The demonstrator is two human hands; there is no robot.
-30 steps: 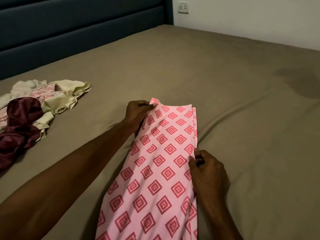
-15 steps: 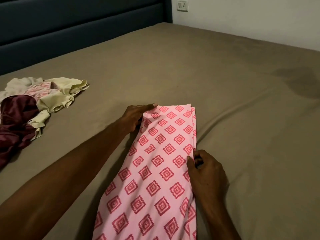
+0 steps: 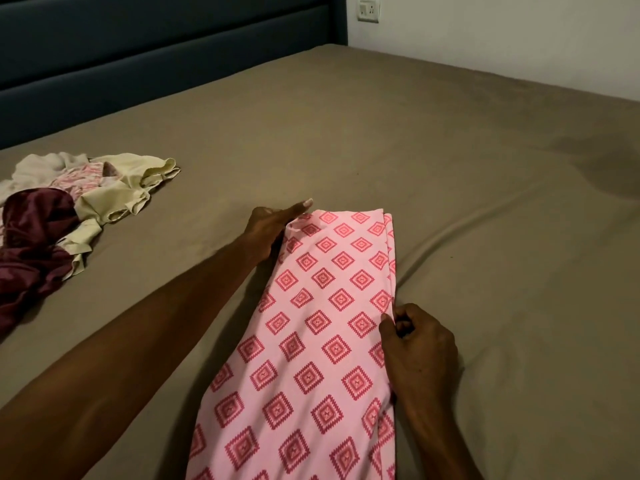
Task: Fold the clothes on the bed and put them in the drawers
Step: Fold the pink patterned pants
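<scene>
— Fingers first: how does the left hand (image 3: 265, 233) lie?

— Stretched out nearly straight, flat along the left edge of the pink patterned cloth (image 3: 322, 327) at its far corner. One fingertip reaches past the corner onto the bed sheet (image 3: 398, 140). The corner of the cloth puckers a little where the hand touches it. Nothing is gripped there; the other fingers are hidden under the cloth's edge, so how they lie cannot be told.

— And the right hand (image 3: 417, 344)?

— Curled. Its thumb and fingertips pinch the stacked layers on the right edge of the cloth, about halfway along the visible length. The fingers are bent tight, close together.

— Where is the cloth itself?

— Flat on the bed, folded into a long narrow strip running from the bottom of the view away from the person, its far end squared off. Layered edges show down its right side.

— Anything else on the bed?

— A loose pile of clothes (image 3: 62, 216) well apart to the left: cream, maroon and a pink print. Behind it stands a dark headboard (image 3: 156, 57), and a wall socket (image 3: 368, 9) is at the top.
</scene>
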